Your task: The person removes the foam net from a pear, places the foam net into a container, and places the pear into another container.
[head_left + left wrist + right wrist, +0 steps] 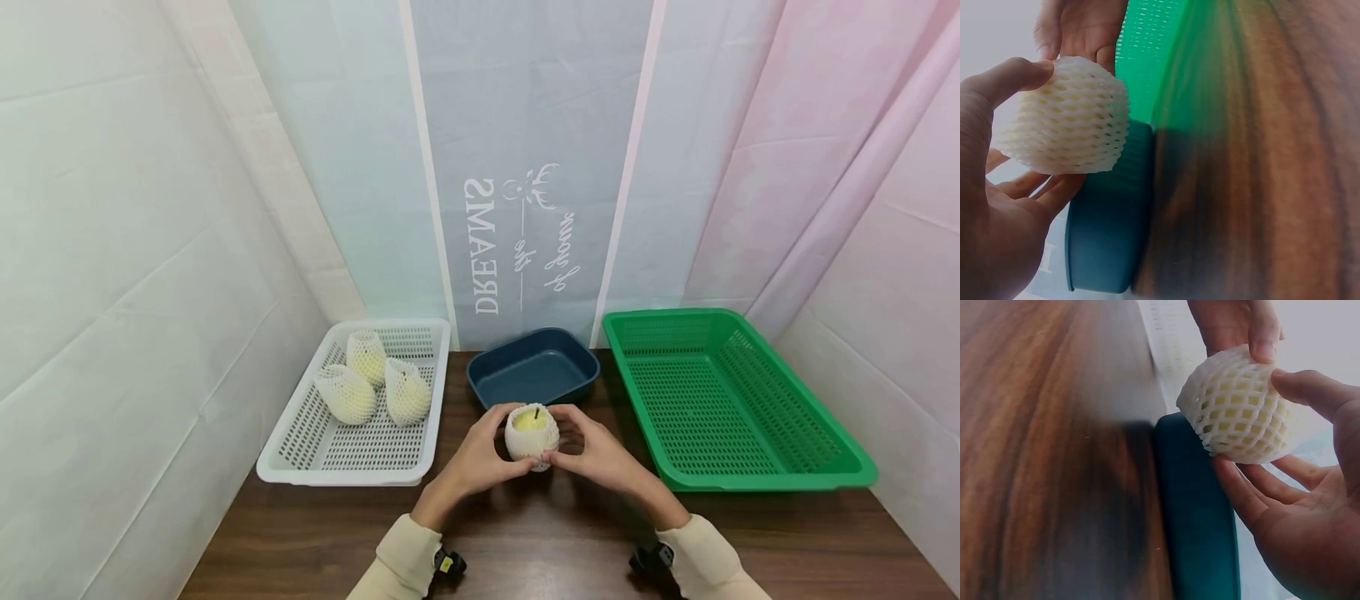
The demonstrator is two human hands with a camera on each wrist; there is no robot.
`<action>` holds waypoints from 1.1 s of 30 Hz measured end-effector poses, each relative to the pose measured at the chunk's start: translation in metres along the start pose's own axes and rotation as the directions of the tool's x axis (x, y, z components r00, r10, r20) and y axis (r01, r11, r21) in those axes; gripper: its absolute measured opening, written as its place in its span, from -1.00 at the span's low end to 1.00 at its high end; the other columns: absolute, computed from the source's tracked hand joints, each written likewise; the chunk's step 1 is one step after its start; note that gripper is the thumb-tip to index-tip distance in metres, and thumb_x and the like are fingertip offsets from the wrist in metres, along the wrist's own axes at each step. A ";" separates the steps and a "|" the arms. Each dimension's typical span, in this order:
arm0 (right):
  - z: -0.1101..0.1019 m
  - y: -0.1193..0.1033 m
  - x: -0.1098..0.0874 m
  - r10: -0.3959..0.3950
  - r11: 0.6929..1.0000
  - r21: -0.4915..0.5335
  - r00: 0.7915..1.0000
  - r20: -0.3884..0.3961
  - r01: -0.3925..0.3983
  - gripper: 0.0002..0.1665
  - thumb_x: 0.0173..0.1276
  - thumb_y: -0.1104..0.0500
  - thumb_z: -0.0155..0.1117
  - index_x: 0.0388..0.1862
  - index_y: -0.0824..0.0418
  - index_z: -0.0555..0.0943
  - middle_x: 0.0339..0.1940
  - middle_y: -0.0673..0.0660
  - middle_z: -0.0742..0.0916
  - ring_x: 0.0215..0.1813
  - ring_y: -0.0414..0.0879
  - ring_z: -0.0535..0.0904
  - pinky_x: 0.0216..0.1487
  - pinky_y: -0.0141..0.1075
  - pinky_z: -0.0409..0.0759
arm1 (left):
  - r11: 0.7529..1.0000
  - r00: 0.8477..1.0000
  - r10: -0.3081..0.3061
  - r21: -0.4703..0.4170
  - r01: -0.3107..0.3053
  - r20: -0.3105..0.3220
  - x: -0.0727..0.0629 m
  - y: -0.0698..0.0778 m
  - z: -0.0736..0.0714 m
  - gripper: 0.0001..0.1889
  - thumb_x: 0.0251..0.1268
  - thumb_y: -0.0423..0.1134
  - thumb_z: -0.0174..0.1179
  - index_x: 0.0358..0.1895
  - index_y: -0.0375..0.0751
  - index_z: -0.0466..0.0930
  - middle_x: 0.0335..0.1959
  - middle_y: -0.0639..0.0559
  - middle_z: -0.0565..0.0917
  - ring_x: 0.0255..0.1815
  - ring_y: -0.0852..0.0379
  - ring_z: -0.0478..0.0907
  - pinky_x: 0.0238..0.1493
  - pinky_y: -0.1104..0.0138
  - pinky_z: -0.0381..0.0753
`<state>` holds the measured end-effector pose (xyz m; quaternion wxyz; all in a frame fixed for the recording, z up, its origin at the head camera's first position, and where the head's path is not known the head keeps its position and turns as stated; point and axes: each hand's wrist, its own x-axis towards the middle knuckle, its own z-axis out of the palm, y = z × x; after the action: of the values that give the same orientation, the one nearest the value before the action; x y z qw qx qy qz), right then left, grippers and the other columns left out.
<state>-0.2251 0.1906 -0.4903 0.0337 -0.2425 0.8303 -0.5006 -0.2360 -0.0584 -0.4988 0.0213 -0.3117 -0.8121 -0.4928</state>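
Observation:
A pale yellow pear (532,420) with a dark stem sits in a white foam net sleeve (535,446), held upright between both hands. My left hand (480,452) grips it from the left side, thumb at the front and fingers behind. From the right, my right hand (602,455) grips it the same way, the two thumbs close together on the net. Both wrist views show the foam net (1075,119) raised off the wooden table (1041,456). Just behind it stands a dark blue basin (534,367) with nothing in it.
A white perforated basket (300,454) at the left holds three pears (348,396) in foam nets. At the right, a green perforated basket (697,417) has nothing inside. A printed curtain (525,100) hangs behind the table, with pale cloth walls on both sides.

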 end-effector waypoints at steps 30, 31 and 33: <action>0.012 0.022 -0.003 0.030 1.000 -0.009 0.994 0.100 -0.029 -0.22 0.45 0.12 0.51 0.51 0.27 0.36 0.37 0.34 0.60 0.27 0.22 0.68 0.18 -0.08 0.75 | 0.985 0.980 -0.143 0.113 0.128 0.137 -0.007 -0.017 0.008 -0.18 0.25 -0.06 0.56 0.55 0.00 0.37 0.43 -0.01 0.52 0.32 0.08 0.56 0.30 0.17 0.63; 0.012 0.023 -0.003 0.031 0.999 -0.011 0.994 0.103 -0.030 -0.22 0.45 0.12 0.51 0.51 0.27 0.35 0.37 0.34 0.60 0.27 0.21 0.68 0.17 -0.09 0.75 | 0.986 0.980 -0.141 0.114 0.125 0.142 -0.007 -0.017 0.007 -0.17 0.25 -0.06 0.56 0.55 0.00 0.37 0.43 -0.01 0.51 0.32 0.08 0.56 0.30 0.16 0.63; 0.013 0.024 -0.003 0.039 0.999 -0.013 0.994 0.104 -0.038 -0.21 0.45 0.11 0.51 0.51 0.26 0.35 0.37 0.33 0.60 0.26 0.19 0.69 0.16 -0.12 0.75 | 0.986 0.979 -0.132 0.122 0.114 0.153 -0.007 -0.017 0.007 -0.17 0.25 -0.06 0.56 0.55 0.00 0.36 0.43 -0.03 0.51 0.32 0.07 0.55 0.30 0.15 0.63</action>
<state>-0.2272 0.1905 -0.5178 0.0855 -0.2524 0.8347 -0.4819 -0.2375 -0.0615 -0.5176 -0.0571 -0.2980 -0.8554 -0.4199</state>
